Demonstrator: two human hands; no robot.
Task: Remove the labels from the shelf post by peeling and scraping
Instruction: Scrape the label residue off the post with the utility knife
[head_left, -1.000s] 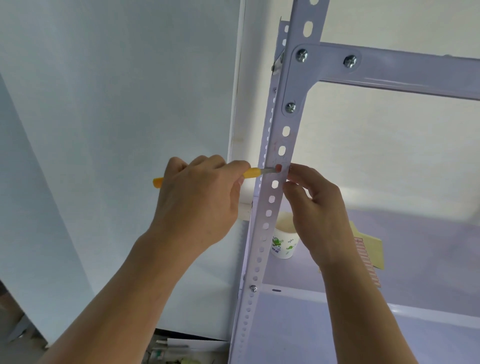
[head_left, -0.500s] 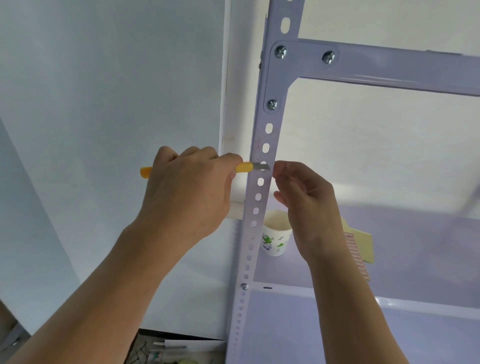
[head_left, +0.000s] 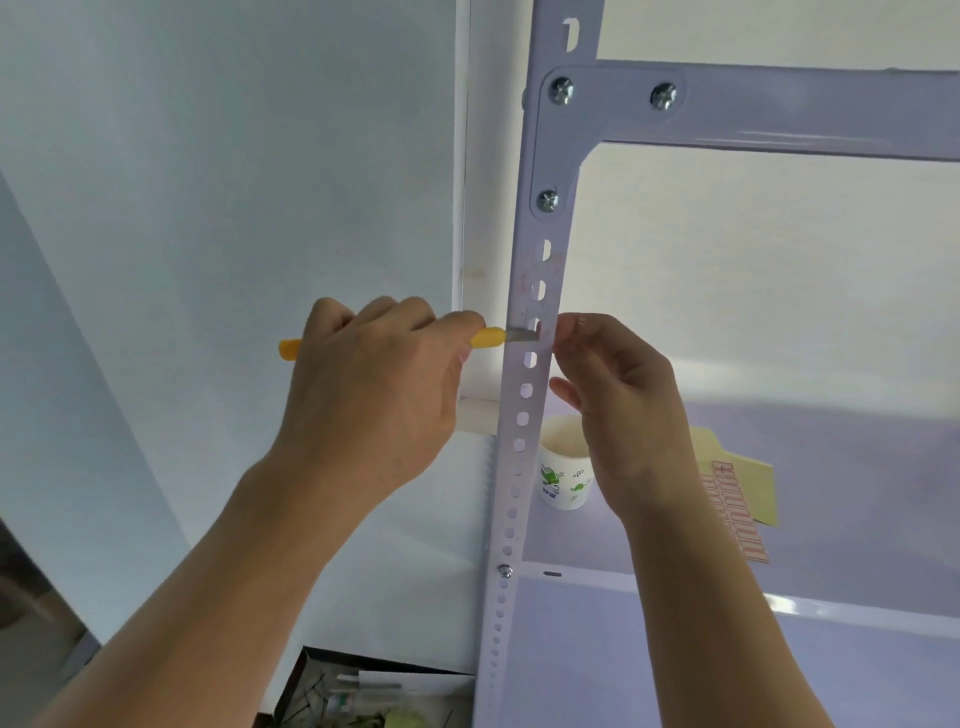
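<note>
A white perforated shelf post (head_left: 519, 447) rises through the middle of the view. My left hand (head_left: 374, 384) is closed around a yellow-handled scraper knife (head_left: 488, 336), held level, with its short metal blade flat against the post's front face. My right hand (head_left: 623, 395) is at the post's right edge at the same height. Its thumb and forefinger pinch a small reddish label scrap (head_left: 538, 327) beside the blade tip; most of the scrap is hidden. Faint pinkish residue marks the post just above the blade.
A printed paper cup (head_left: 563, 483) stands on the shelf board (head_left: 727, 649) behind the post. A sheet of red labels (head_left: 732, 514) lies on yellow paper (head_left: 748, 467) to its right. A bolted crossbeam (head_left: 779, 109) runs overhead. An open box (head_left: 363, 696) sits below left, by the wall.
The red label patch that showed clearly beside the blade one second ago is now almost out of sight. Both hands stay at the same spot on the post; my view has shifted.
</note>
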